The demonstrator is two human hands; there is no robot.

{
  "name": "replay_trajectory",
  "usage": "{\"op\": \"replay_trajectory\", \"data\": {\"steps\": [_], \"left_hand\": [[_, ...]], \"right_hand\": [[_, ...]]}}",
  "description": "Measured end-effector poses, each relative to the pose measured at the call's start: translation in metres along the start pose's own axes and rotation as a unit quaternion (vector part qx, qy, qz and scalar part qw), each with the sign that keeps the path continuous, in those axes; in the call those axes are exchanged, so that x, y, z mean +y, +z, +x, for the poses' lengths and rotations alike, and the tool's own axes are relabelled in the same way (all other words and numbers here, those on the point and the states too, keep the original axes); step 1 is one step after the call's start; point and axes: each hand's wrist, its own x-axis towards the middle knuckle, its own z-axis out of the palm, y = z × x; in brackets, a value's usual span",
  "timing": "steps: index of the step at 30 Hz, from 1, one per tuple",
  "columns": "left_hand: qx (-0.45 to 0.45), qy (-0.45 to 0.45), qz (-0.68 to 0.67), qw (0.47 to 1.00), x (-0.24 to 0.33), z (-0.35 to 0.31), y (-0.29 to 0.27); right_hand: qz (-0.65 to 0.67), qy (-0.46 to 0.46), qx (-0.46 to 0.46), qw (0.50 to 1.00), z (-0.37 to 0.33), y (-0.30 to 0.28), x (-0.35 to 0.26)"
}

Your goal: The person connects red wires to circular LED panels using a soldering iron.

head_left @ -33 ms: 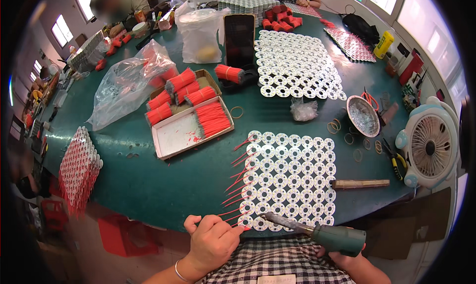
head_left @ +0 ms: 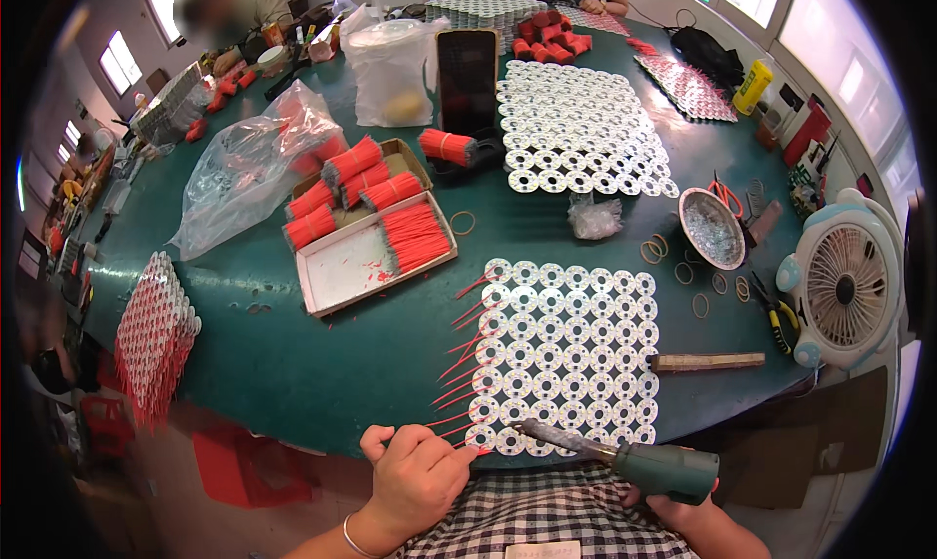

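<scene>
Flat before me lies a panel of white round circuit boards (head_left: 576, 356), each with a hole in its middle. Thin red wires (head_left: 455, 395) stick out leftward from its left column. At the lower left corner my left hand (head_left: 420, 473) is closed, thumb and fingertips pinching a red wire (head_left: 478, 448) against the nearest board. My right hand (head_left: 673, 512) grips a green soldering gun (head_left: 668, 469) from below, its fingers partly hidden by the body. The gun's metal barrel points left, and its tip is over the bottom row, close to the left-hand boards.
A shallow box (head_left: 327, 281) of cut red wires and bundles stands beyond, beside a plastic bag (head_left: 259, 173). Right of the panel are a wooden stick (head_left: 708, 362), pliers (head_left: 781, 320), a metal bowl (head_left: 711, 229) and a fan (head_left: 844, 284). More panels (head_left: 586, 129) lie farther back.
</scene>
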Motion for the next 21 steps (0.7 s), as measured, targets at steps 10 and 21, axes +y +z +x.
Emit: {"op": "replay_trajectory", "data": {"steps": [10,21], "left_hand": [[0.047,0.005,0.019,0.999,0.017,0.023,-0.012],[-0.006,0.022,0.012,1.000,0.005,0.038,0.012]], "right_hand": [[-0.033,-0.011,0.083,0.996,-0.006,-0.005,0.003],[-0.083,0.040,0.016,0.996,0.006,0.003,0.001]]}}
